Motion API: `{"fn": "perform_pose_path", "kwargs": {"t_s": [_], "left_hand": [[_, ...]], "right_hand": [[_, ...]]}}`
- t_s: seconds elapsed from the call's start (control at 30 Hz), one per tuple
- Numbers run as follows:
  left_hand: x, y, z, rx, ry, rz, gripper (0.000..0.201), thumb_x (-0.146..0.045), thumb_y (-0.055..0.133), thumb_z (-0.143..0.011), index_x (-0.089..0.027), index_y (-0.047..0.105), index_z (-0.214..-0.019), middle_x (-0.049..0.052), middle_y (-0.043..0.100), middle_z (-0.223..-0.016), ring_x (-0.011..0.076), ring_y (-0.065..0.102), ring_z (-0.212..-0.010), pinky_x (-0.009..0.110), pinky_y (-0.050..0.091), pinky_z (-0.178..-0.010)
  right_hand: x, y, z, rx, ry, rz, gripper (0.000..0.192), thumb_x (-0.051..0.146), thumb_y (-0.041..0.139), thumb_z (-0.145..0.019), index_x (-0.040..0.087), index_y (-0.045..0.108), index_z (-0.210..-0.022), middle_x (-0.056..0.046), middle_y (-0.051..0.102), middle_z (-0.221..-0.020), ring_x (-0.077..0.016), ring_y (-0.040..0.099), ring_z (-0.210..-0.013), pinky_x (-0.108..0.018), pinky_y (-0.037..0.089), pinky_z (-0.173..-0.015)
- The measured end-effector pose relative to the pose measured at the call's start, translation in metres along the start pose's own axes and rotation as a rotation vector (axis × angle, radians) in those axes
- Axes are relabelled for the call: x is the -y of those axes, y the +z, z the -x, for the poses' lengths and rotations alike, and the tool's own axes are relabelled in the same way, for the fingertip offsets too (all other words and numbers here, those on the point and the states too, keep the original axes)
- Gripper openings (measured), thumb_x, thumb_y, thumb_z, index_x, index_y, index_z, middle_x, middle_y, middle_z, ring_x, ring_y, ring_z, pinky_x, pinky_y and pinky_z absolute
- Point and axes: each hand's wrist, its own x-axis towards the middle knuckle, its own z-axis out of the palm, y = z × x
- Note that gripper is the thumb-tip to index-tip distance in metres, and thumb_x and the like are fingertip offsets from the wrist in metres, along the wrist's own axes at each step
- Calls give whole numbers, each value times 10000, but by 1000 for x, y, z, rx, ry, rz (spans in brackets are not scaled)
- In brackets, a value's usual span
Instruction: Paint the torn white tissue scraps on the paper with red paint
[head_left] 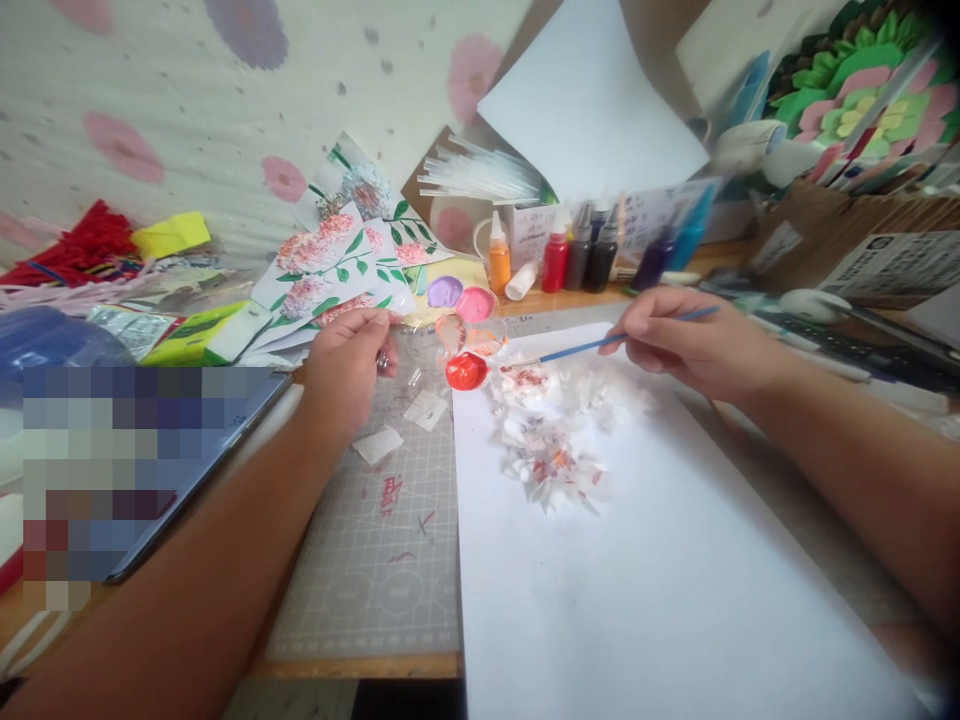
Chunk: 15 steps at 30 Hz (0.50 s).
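A person's right hand [679, 340] grips a blue paintbrush [600, 347], its tip just left of the hand, apparently dabbing red onto white paper petals [559, 430] lying just below it. The left hand [346, 365] pinches the paint palette [465, 335] immediately to its right; reloading from the red well [466, 371] beside the tip looks the likely next need.
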Motion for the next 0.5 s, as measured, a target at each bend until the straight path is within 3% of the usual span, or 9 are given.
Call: {"fn": "perform_pose_path", "kwargs": {"t_s": [0.33, 0.5], "left_hand": [[-2, 0, -2, -18, -26, 41, 76, -245, 585, -742, -203, 603, -681, -39, 444, -459, 75, 403, -425, 194, 325, -410], [-1, 0, -3, -20, -24, 44, 62, -256, 605, -732, -200, 612, -706, -38, 435, -463, 73, 405, -432, 188, 329, -406]], "right_hand": [[-4, 2, -3, 10, 14, 9, 310, 394, 722, -667, 144, 541, -650, -35, 648, -655, -36, 401, -412, -201, 214, -389], [0, 2, -1, -59, 30, -48, 327, 397, 725, -669, 152, 508, -665, -32, 657, -658, -22, 375, -394, -198, 191, -399]]}}
